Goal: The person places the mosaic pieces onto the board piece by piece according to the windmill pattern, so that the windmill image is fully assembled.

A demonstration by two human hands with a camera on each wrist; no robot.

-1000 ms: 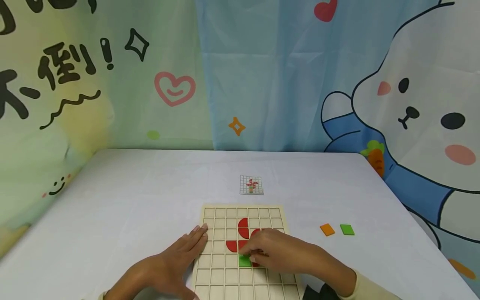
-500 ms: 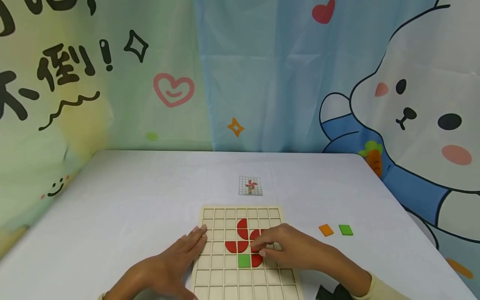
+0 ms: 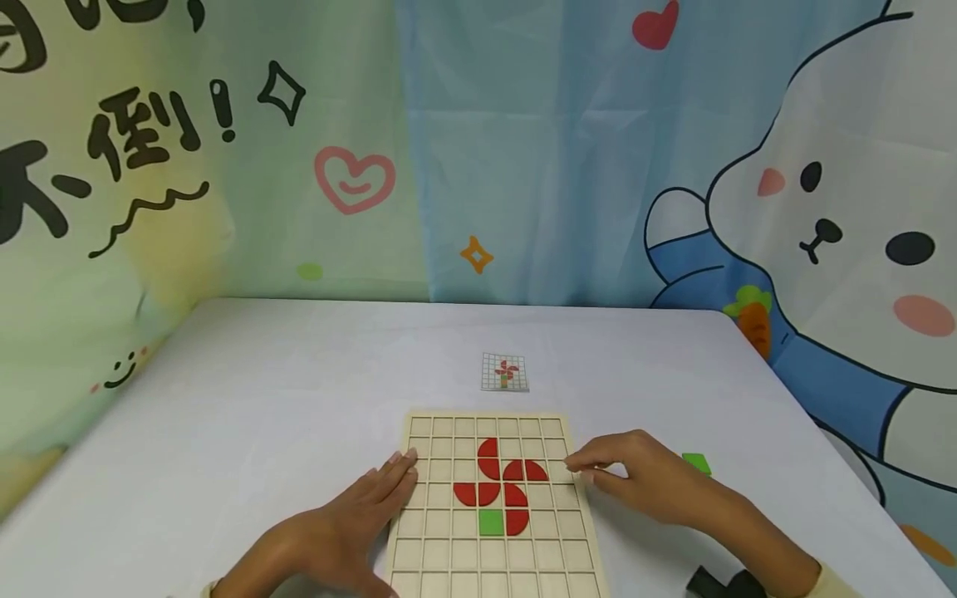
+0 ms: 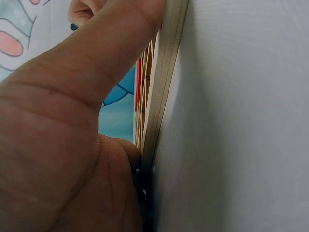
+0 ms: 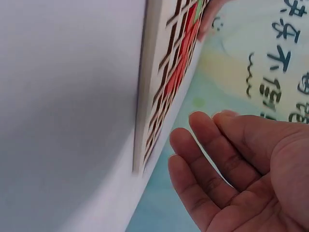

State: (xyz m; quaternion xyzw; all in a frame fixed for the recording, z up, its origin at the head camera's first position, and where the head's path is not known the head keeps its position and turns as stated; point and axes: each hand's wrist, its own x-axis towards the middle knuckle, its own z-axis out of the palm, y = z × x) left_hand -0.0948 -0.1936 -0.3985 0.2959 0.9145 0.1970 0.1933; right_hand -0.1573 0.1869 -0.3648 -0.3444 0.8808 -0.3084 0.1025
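Note:
A wooden grid board (image 3: 441,551) lies flat on the white table. Red rounded pieces (image 3: 516,522) form a pinwheel in its cells, with a green square tile (image 3: 491,522) under it. My left hand (image 3: 351,519) rests along the board's left edge, fingers extended and thumb near the front; the left wrist view has the thumb against the board's side (image 4: 164,82). My right hand (image 3: 650,482) hovers at the right edge, fingers gently bent. Nothing is between its fingertips (image 5: 198,118) in the right wrist view.
Behind the board lies a small card (image 3: 504,372) picturing a red pinwheel on a grid. A loose green tile (image 3: 696,463) is partly covered by my right hand. A printed curtain (image 3: 523,166) hangs along the table's back edge.
My right hand has lifted off the red pieces and moved right, past the board's edge. It now hides the loose orange tile. My left hand stays on the board's edge.

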